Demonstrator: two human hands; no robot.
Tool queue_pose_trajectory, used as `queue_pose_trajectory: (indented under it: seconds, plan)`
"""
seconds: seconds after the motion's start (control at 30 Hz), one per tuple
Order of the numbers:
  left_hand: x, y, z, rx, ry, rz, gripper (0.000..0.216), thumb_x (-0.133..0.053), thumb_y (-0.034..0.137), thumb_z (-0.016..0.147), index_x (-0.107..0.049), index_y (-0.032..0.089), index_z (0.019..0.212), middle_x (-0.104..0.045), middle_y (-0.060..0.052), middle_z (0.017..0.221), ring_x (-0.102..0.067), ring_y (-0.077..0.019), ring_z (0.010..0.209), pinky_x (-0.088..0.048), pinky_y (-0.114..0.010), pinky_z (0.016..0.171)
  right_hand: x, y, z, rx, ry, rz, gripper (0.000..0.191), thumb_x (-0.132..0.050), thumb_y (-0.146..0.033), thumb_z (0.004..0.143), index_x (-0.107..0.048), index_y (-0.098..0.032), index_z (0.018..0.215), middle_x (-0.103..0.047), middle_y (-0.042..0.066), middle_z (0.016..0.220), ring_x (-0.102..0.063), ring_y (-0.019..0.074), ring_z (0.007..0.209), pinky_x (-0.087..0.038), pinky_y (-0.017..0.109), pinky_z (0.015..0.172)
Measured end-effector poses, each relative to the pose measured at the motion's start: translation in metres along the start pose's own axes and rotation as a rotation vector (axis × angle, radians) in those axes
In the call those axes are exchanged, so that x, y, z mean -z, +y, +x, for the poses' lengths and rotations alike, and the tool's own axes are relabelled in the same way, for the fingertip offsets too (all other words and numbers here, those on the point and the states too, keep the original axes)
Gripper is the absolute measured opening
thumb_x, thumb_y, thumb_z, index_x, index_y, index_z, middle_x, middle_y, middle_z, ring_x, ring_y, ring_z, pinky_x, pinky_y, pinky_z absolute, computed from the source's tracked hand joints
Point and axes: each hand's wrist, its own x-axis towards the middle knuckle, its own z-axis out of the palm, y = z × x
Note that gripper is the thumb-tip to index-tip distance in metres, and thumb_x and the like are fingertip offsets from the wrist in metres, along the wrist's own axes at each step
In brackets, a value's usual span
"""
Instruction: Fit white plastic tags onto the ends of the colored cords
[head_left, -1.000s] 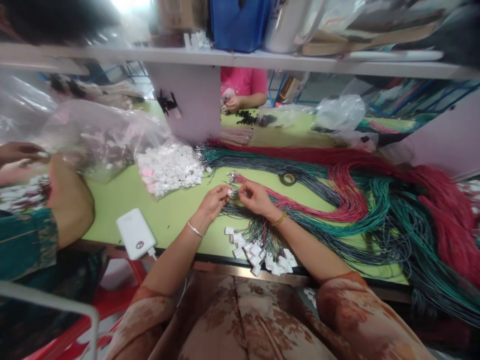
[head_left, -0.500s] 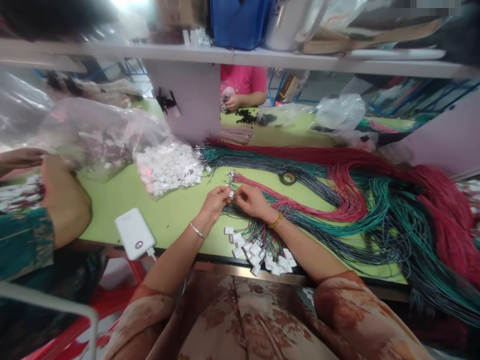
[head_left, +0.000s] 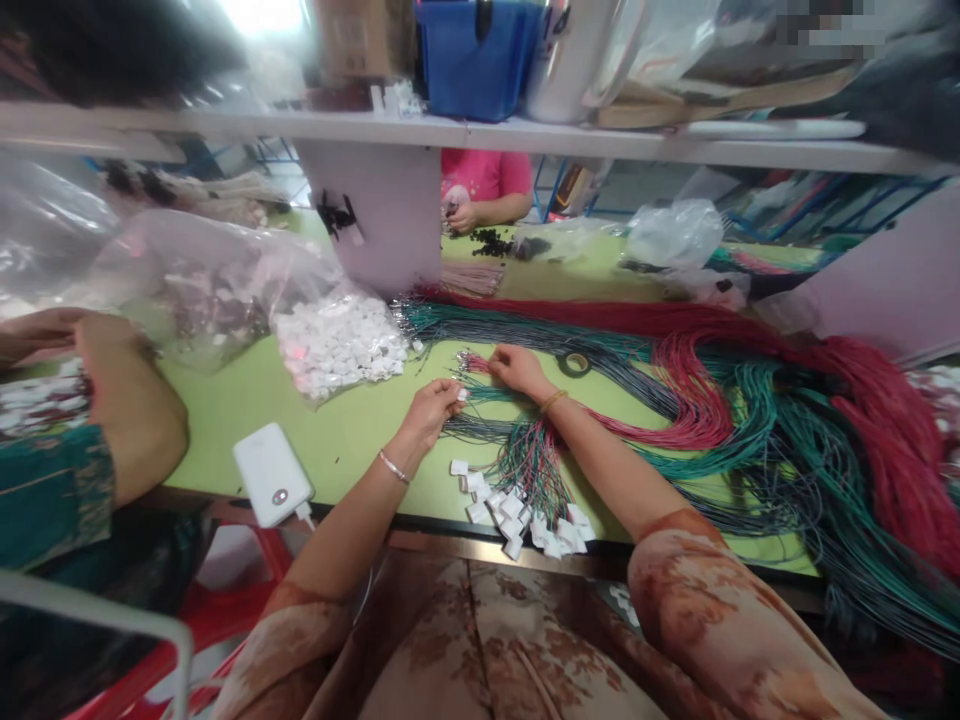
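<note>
My left hand [head_left: 435, 411] pinches a small white plastic connector [head_left: 463, 395] between thumb and fingertips. Up and to the right, my right hand [head_left: 519, 370] has its fingers bent together on the red wires [head_left: 477, 364], close to their metal-tipped ends; how many it grips is hidden. Green wires [head_left: 487, 392] run below that hand, with dark grey wires [head_left: 480, 430] nearer me. Toward the table's front edge lies a bunch of wires ending in white connectors [head_left: 511, 512].
A clear bag of white connectors [head_left: 341, 345] lies to the left, a white power bank [head_left: 272, 474] nearer me. A roll of black tape [head_left: 574, 364] sits among long wire bundles [head_left: 757, 400]. A co-worker's arm [head_left: 131, 410] rests at far left; another person [head_left: 486, 190] sits opposite, beneath the shelf [head_left: 465, 132].
My right hand has moved away from the left hand, up and to the right, onto the red wires. My left hand keeps the white connector in nearly the same place.
</note>
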Motion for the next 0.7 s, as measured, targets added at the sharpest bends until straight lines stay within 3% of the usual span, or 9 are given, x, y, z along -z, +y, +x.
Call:
queue_pose_trajectory:
  seconds: [0.2,0.37,0.5,0.7]
  plan:
    - [0.0,-0.001,0.001,0.006,-0.009,0.002,0.018,-0.076,0.02,0.066,-0.061,0.012,0.071,-0.061,-0.002,0.069,-0.053,-0.0068,0.058,-0.041,-0.02,0.056,0.0,0.008,-0.004,0.079,-0.02,0.059,0.014,-0.056,-0.029,0.079,-0.06,-0.016,0.076,-0.064,0.003,0.072,-0.049,0.0135,0.063,-0.032,0.024,0.06]
    - [0.001,-0.001,0.001,0.012,-0.007,-0.005,0.019,-0.076,0.021,0.066,-0.061,0.012,0.072,-0.061,-0.003,0.071,-0.055,-0.0073,0.06,-0.041,-0.02,0.056,0.004,0.004,-0.005,0.064,0.003,-0.042,0.014,-0.05,-0.023,0.081,-0.057,-0.017,0.071,-0.063,0.005,0.074,-0.048,0.0156,0.066,-0.031,0.026,0.062]
    - [0.002,-0.002,0.002,0.011,-0.012,-0.013,0.019,-0.076,0.022,0.065,-0.06,0.012,0.072,-0.061,-0.002,0.071,-0.055,-0.0076,0.06,-0.042,-0.02,0.056,0.015,0.001,-0.009,0.111,0.072,-0.163,0.011,-0.047,-0.021,0.083,-0.057,-0.016,0.08,-0.062,0.009,0.079,-0.047,0.018,0.066,-0.029,0.029,0.061]
    - [-0.001,-0.001,-0.001,0.009,-0.019,-0.035,0.02,-0.076,0.022,0.066,-0.06,0.012,0.073,-0.061,-0.002,0.073,-0.054,-0.0068,0.061,-0.041,-0.02,0.058,0.018,-0.028,-0.005,0.185,0.019,0.143,0.01,-0.048,-0.024,0.08,-0.056,-0.017,0.08,-0.06,0.002,0.07,-0.046,0.0138,0.06,-0.033,0.026,0.059]
